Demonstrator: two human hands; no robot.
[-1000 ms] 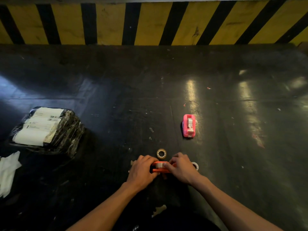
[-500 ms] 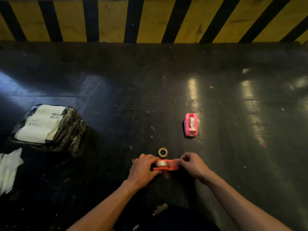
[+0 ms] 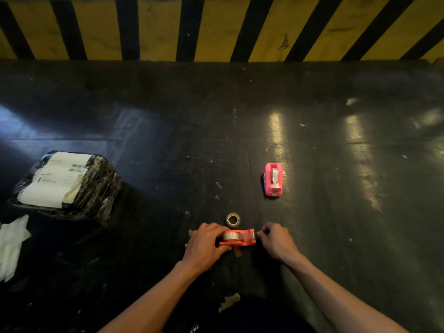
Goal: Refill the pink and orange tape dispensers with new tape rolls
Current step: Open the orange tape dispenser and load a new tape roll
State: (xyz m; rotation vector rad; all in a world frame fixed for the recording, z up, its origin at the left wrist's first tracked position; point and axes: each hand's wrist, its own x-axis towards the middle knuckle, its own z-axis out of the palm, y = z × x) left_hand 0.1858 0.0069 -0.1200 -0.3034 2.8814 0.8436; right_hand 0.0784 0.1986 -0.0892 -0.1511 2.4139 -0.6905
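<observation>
Nearest the person, the left hand (image 3: 207, 243) clamps the rear of the orange tape dispenser (image 3: 240, 237), fingers wrapped over the end where a clear tape roll (image 3: 230, 235) sits in the body. The dispenser lies on the dark floor (image 3: 168, 131) close to its near edge. The right hand (image 3: 276, 239) is closed at the dispenser's cutter end, fingertips pinched together; whether it grips the tape end cannot be told. Just beyond the dispenser lies a spent tape core (image 3: 233, 219), flat on the floor. Farther out and to the right stands the pink tape dispenser (image 3: 273, 179), well apart from the hands. Toward the left edge rests a wrapped black parcel (image 3: 69, 186), with white paper (image 3: 12, 243) nearer. A yellow-and-black striped wall (image 3: 216, 27) bounds the far edge.
</observation>
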